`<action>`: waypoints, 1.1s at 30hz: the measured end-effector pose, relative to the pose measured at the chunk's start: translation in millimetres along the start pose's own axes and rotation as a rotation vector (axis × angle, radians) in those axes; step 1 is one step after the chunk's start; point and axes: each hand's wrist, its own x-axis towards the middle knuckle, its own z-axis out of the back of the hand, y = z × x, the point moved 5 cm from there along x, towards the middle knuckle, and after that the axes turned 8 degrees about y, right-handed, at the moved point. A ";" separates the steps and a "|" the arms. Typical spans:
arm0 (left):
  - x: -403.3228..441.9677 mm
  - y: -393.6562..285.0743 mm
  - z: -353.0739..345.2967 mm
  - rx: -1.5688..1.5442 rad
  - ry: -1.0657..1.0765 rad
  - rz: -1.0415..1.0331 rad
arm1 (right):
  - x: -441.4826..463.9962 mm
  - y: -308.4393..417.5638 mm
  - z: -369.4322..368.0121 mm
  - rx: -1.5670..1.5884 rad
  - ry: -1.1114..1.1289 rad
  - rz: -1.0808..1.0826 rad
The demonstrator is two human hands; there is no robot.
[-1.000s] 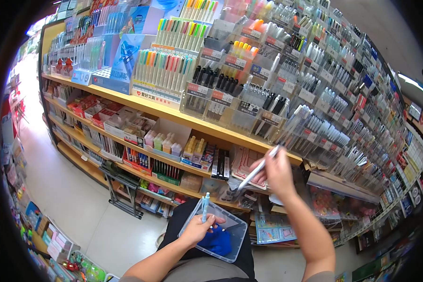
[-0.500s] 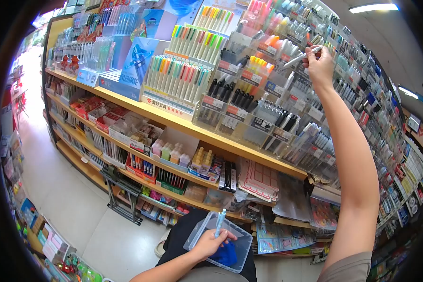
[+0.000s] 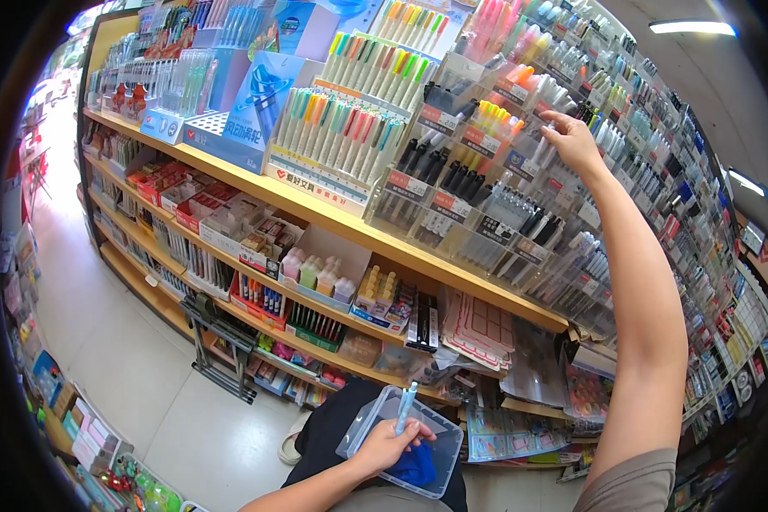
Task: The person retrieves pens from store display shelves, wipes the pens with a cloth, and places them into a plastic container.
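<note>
Below: left hand, closed round light-blue pen, over clear plastic bin. Above: right hand, raised, half-curled at acrylic pen rack; hold indeterminable.

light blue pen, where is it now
In the head view, the light blue pen is at bottom centre, gripped in the left hand, over the clear bin.

Along its front the marker stand reads 爱好文具, while the blue display box beside it bears 风动涡轮
</note>
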 end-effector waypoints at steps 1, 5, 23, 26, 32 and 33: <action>-0.2 0.6 -0.9 0.000 0.003 0.000 | -2.8 4.6 0.6 -0.099 0.040 -0.026; 0.2 2.5 -3.1 0.003 0.016 0.009 | -9.2 15.3 -4.6 -0.236 0.158 -0.071; -1.7 -4.1 7.1 -0.144 -0.057 0.024 | -419.2 133.3 -229.2 0.045 1.045 -0.149; -2.5 -9.1 4.6 -0.128 -0.093 0.055 | -461.8 133.3 -262.7 0.084 1.090 -0.200; -1.7 -6.7 1.7 -0.033 -0.175 0.130 | -439.0 112.0 -217.7 0.280 0.635 -0.399; -1.4 -10.4 -0.1 -0.016 -0.196 0.114 | -434.6 108.3 -207.4 0.312 0.550 -0.462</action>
